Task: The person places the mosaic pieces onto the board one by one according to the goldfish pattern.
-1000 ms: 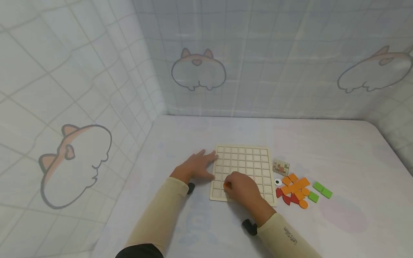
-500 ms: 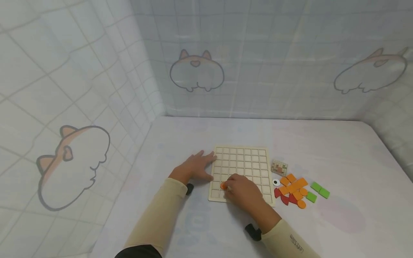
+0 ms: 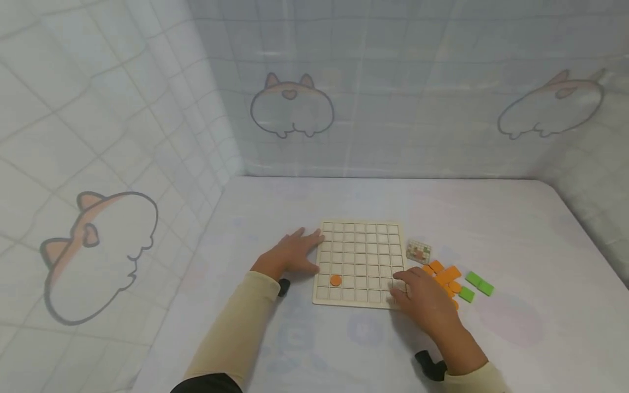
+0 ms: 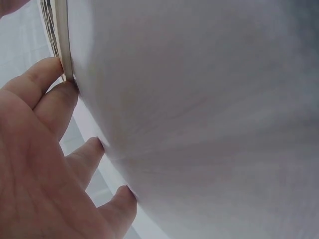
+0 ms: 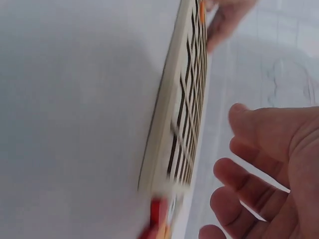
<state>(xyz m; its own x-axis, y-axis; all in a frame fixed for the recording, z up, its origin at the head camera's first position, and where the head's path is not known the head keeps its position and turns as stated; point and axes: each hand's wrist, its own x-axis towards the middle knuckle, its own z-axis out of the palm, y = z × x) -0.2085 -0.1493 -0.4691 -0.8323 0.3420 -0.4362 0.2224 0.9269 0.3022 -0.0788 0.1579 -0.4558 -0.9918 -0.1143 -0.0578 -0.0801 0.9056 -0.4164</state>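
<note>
A pale wooden grid board [image 3: 361, 256] lies flat on the table. One round orange piece [image 3: 336, 280] sits in a lower-left cell. My left hand [image 3: 290, 254] rests at the board's left edge with fingers spread; in the left wrist view, fingertips touch the board's side and others the table. Over the board's lower right edge hovers my right hand [image 3: 425, 297], its fingers loosely bent and holding nothing, as the right wrist view confirms. Beside it lie loose orange pieces [image 3: 449, 274], partly hidden by the hand. Red pieces [image 5: 158, 211] show in the right wrist view, blurred.
A small patterned card [image 3: 419, 251] lies at the board's right side. Several green squares [image 3: 479, 283] lie farther right, past the orange pieces. A pale curtain [image 3: 363, 98] with printed animal outlines stands behind the table.
My right hand has let go of the round orange piece, leaving it on the board, and has moved right towards the loose pieces. My left hand stays at the board's edge.
</note>
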